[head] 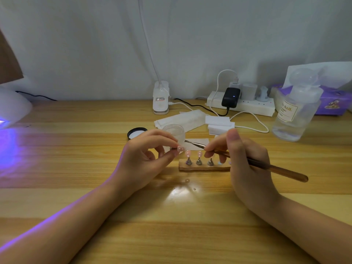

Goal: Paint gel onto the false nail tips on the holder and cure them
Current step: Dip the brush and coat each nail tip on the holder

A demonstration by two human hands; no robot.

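— Pinching one nail tip [180, 148] in our left hand [146, 159], beside the holder [203, 167]; our right hand [245, 159] grips the brush [247, 159].

— We should stroke thinly, steadying both wrists on the table [95, 149].

A: Dim and soft overall. Violet glow spills from the lamp [11, 109] at far left across the table [76, 149] and along the left forearm.

B: White glare patch near centre, on the wood. Wide-angle bending at the edges; the bottle [293, 115] looks blurred.
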